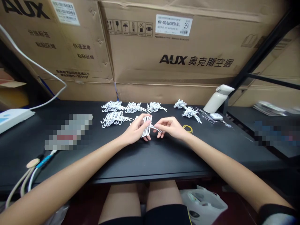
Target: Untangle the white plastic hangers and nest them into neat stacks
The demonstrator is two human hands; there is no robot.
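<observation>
We hold a bundle of white hooks (146, 127) near the middle of the frame, a little above the tabletop (145, 162). Our left hand (134, 130) is closed around its wide part, with the thumb in front, probably so that the hooks stay together. Our right hand (172, 126) is narrow: the fingertips seem to pinch the thin ends, which perhaps lets us control them while the left hand carries the body. If these ends are one piece or several, we cannot tell.

Behind our hands, similar white bunches (112, 118) lie in small separate groups, maybe to keep them from tangling. The yellow bands (188, 128) lie just beside our right forearm, a place that is easy to reach.

As for containers, the pale bottle (217, 101) stands at the right with its lid on, so its content is hidden. At the lower right, below the tabletop, an open whitish bag (206, 203) has some small things inside, too unclear to name. The large cardboard boxes (187, 75) at the top show only their outside.
</observation>
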